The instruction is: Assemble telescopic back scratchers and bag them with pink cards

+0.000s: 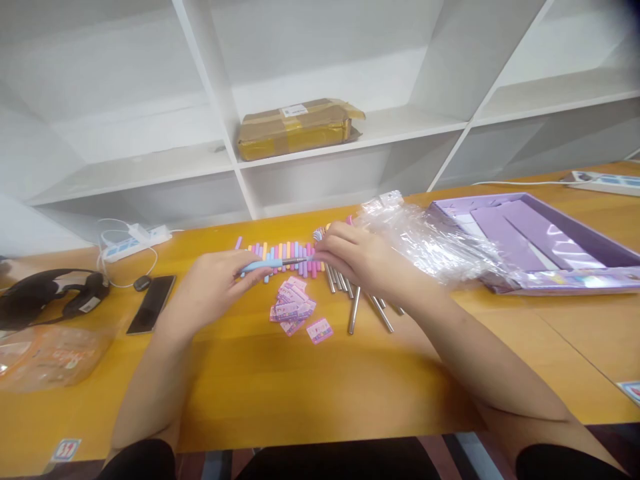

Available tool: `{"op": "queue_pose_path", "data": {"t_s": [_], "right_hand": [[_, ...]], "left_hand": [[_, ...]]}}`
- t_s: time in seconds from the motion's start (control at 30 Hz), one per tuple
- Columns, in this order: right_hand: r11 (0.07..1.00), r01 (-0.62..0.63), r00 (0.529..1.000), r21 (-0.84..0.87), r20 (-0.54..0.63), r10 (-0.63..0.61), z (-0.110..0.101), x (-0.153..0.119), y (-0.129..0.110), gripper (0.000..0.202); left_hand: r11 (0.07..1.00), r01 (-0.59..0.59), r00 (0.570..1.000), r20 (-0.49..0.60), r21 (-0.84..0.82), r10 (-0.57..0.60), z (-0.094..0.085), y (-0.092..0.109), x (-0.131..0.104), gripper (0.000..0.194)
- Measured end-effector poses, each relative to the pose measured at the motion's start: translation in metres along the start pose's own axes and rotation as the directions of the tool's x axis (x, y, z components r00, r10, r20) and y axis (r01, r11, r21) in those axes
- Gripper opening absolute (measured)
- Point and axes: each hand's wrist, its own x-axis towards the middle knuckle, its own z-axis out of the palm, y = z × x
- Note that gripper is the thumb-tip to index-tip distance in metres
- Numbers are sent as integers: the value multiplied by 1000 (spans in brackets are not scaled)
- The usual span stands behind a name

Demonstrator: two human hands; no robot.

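Observation:
My left hand [213, 279] grips the light-blue handle of a thin pen-like tool [273, 264] and holds it level over the table. My right hand [353, 257] pinches the tool's metal end with its fingertips. Behind the tool lies a row of several pastel tubes [280, 252] in pink, purple, blue and yellow. Several silver metal rods [356, 308] lie under and in front of my right wrist. A small pile of pink printed cards [294, 309] sits in front of the tool, one card [320, 331] lying apart.
A crumpled clear plastic bag [425, 240] and an open purple box [545, 247] lie to the right on the orange table [300, 387]. A black phone [151, 303], a headset [47, 293], a power strip [133, 240] and a plastic packet [50, 353] sit left. White shelves hold a brown parcel [297, 127].

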Motion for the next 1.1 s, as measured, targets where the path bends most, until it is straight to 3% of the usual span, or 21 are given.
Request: {"op": "queue_pose_path", "data": {"t_s": [0.2, 0.33, 0.53, 0.83, 1.0, 1.1], "right_hand": [[1000, 3, 994, -14, 106, -1, 11, 0, -2, 24], [997, 19, 986, -81, 169, -5, 19, 1, -7, 27], [936, 168, 986, -310, 32, -166, 29, 3, -9, 27], [889, 178, 976, -421, -38, -213, 41, 3, -19, 22], [873, 191, 964, -449, -80, -252, 39, 6, -21, 27], [857, 194, 956, -478, -101, -274, 33, 6, -15, 27]], "left_hand": [[948, -128, 981, -101, 290, 163, 24, 12, 3, 25], [916, -149, 947, -211, 372, 240, 38, 16, 6, 18], [858, -137, 904, -292, 494, 312, 45, 21, 8, 13], [834, 4, 921, -326, 552, 212, 60, 18, 6, 28], [799, -2, 863, -404, 601, 305, 52, 11, 8, 33], [793, 33, 853, -431, 609, 296, 44, 1, 11, 36]]}}
